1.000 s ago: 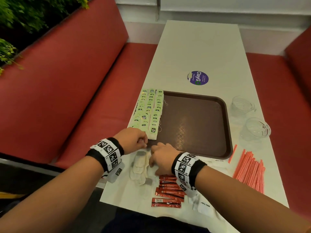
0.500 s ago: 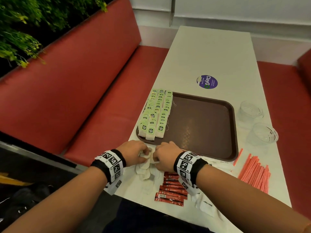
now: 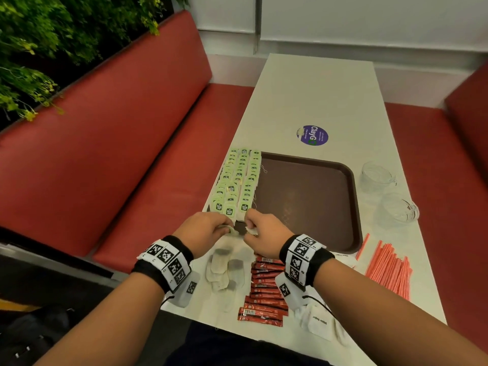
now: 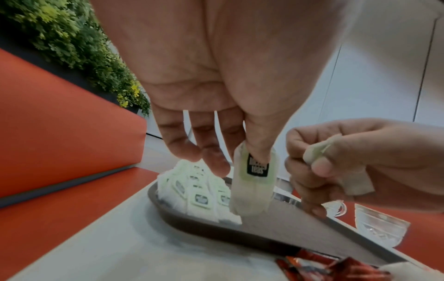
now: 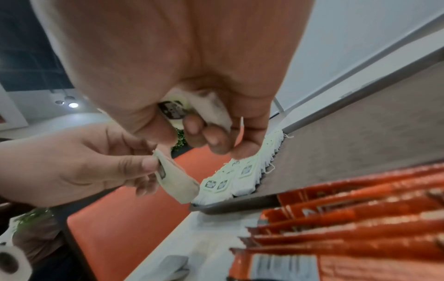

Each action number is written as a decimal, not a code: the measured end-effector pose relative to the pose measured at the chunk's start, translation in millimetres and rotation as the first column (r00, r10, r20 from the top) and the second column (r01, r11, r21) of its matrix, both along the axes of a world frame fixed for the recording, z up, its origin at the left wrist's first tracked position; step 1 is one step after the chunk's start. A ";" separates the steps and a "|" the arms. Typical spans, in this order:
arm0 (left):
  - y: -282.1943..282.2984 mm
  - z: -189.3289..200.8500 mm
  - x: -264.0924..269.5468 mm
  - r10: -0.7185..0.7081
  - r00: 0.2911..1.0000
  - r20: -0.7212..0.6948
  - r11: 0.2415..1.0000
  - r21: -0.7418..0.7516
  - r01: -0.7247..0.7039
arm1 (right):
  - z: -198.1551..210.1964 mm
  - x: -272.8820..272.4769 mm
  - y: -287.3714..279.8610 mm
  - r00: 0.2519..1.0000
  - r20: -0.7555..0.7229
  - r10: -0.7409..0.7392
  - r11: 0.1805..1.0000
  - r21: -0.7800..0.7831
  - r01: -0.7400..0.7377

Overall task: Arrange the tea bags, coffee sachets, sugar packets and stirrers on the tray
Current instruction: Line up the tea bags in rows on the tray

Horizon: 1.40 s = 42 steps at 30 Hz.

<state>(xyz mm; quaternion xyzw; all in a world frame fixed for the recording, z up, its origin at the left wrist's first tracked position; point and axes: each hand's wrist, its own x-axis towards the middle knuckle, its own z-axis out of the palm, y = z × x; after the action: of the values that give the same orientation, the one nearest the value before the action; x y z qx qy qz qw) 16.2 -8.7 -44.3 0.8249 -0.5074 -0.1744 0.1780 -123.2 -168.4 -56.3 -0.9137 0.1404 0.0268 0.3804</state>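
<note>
Each hand, left (image 3: 204, 229) and right (image 3: 264, 233), pinched a tea bag (image 4: 254, 180); the right's bag (image 5: 192, 109) was mostly hidden by fingers.

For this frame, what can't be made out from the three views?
- Head view: both held tea bags are mostly covered by the left hand and right hand.
- Tea bag tag, left wrist view: print blurred, unreadable.
- Coffee sachets, right wrist view: blurred, cut by the frame edge.
- Sugar packets, head view: partly under the right forearm.

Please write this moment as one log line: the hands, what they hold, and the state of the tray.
left hand: pinches tea bag | right hand: grips another tea bag | tray: tea bag rows along left edge, rest bare
</note>
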 end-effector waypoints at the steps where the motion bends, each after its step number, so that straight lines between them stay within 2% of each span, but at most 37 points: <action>1: -2.9 2.5 -1.7 -0.015 1.000 -0.002 1.000 -0.013 0.015 | 0.4 -0.5 -0.8 1.000 0.007 -0.003 1.000 0.013 0.003; 8: -25.8 20.9 -9.9 -0.062 0.998 -0.030 0.982 -0.179 0.056 | -5.7 -5.8 -12.2 0.996 0.086 -0.021 1.000 -0.011 0.022; 12: -35.5 20.4 -15.3 0.036 0.980 -0.195 0.959 -0.270 -0.089 | -5.6 -9.1 -21.5 0.989 0.122 -0.087 0.994 0.069 0.079; 14: -40.5 18.3 -16.1 0.079 0.972 -0.220 0.962 -0.240 -0.133 | -3.7 -10.6 -24.5 0.988 0.118 -0.102 0.992 0.090 0.091; 18: -50.4 7.5 -6.5 0.188 0.969 -0.159 0.964 -0.161 -0.214 | -5.0 -15.1 -31.6 0.984 0.075 -0.162 0.980 0.127 0.152; 21: -58.1 -5.6 6.8 0.280 0.953 -0.117 0.958 -0.023 -0.284 | -4.4 -20.1 -36.5 0.971 0.031 -0.236 0.948 0.227 0.223; 24: -64.4 -21.1 14.3 0.292 0.950 -0.113 0.951 0.137 -0.276 | -2.8 -24.0 -41.0 0.958 0.024 -0.285 0.925 0.270 0.268; 27: -72.7 -30.3 15.6 0.315 0.937 -0.150 0.945 0.147 -0.293 | -0.1 -26.4 -44.1 0.953 0.013 -0.303 0.918 0.273 0.288; 31: -81.6 -36.5 17.9 0.363 0.926 -0.101 0.930 0.099 -0.353 | 0.9 -26.5 -47.4 0.945 0.010 -0.325 0.910 0.274 0.310; 34: -83.1 -39.2 19.0 0.320 0.946 -0.054 0.946 0.078 -0.315 | -1.7 -25.9 -50.1 0.939 -0.003 -0.344 0.895 0.301 0.329; 38: -81.6 -43.2 19.7 0.072 0.997 0.031 0.976 0.206 -0.077 | -7.0 -26.9 -51.6 0.927 0.007 -0.376 0.870 0.347 0.350; 42: -86.0 -43.2 22.3 0.021 0.994 0.108 0.962 0.267 -0.050 | -10.4 -26.8 -51.7 0.922 0.036 -0.386 0.871 0.343 0.352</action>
<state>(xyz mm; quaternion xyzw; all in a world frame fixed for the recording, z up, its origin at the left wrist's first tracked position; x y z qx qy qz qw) 38.5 -94.7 -87.5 0.8584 -0.4726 -0.1953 0.0406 -150.0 -220.1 -66.7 -0.7934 0.2860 -0.0704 0.5327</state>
